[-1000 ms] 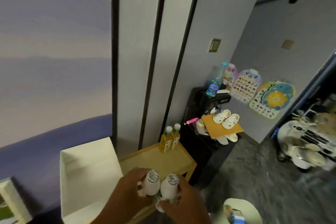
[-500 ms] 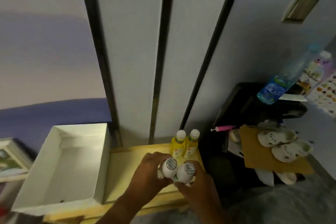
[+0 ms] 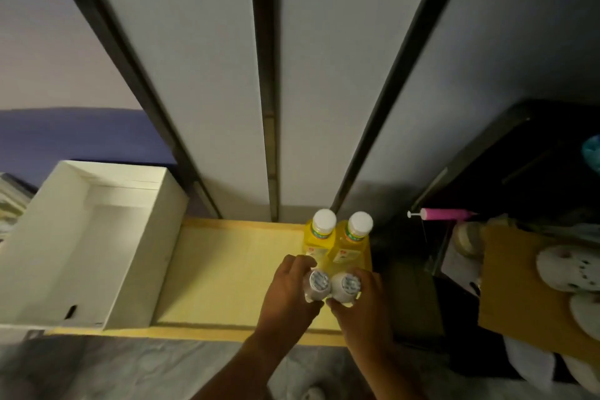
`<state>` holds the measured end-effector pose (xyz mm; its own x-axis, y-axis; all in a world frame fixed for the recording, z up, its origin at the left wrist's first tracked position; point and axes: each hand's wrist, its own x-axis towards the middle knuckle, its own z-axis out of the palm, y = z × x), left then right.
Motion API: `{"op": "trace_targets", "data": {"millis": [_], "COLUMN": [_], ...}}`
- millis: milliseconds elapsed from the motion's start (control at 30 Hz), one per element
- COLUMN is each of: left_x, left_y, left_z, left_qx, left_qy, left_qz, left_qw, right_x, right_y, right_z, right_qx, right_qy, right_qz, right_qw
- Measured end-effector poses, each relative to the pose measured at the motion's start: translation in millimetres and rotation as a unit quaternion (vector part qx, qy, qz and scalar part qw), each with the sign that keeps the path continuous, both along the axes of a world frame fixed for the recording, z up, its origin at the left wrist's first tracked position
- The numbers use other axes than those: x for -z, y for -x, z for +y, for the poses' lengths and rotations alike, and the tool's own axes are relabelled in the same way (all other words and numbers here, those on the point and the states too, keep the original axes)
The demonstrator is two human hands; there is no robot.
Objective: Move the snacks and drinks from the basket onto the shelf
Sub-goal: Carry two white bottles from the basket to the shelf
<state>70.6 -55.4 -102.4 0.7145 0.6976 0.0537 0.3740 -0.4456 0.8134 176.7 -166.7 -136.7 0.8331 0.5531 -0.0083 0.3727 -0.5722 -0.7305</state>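
Note:
Two small white bottles with printed foil tops are held side by side over the right part of the pale wooden shelf (image 3: pixel 227 269). My left hand (image 3: pixel 287 295) grips the left white bottle (image 3: pixel 316 284). My right hand (image 3: pixel 363 308) grips the right white bottle (image 3: pixel 347 286). Just behind them, two yellow drink bottles with white caps (image 3: pixel 319 234) (image 3: pixel 354 237) stand upright at the shelf's back right corner. The basket is out of view.
An open white box (image 3: pixel 84 237) stands on the shelf's left end. A black stand (image 3: pixel 519 153) is to the right, with a pink syringe-like object (image 3: pixel 444 214), a cardboard sheet (image 3: pixel 513 269) and white shoes (image 3: pixel 568 266). Wall panels rise behind.
The view has tilted down and closed in on the shelf. Both hands with the white bottles have moved forward and now sit right behind the yellow bottles.

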Motion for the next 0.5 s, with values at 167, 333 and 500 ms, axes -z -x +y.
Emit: {"op": "trace_targets", "data": {"millis": [167, 333, 500], "left_x": [32.0, 45.3, 52.2], "left_y": [-19.3, -33.9, -37.8], "left_z": [3.2, -1.2, -3.7], "left_qx": [-0.014, -0.033, -0.049], "left_qy": [0.028, 0.038, 0.06], "left_qz": [0.027, 0.026, 0.056], "left_qw": [0.999, 0.998, 0.995], "right_x": [23.9, 30.5, 31.6], "right_y": [-9.7, -23.0, -30.0], "right_z": [6.7, 7.3, 7.7], "right_qx": [0.037, 0.044, 0.034], "right_qy": [0.0, 0.003, 0.023], "right_qz": [-0.011, -0.018, -0.008], "right_qw": [0.999, 0.999, 0.999]}}
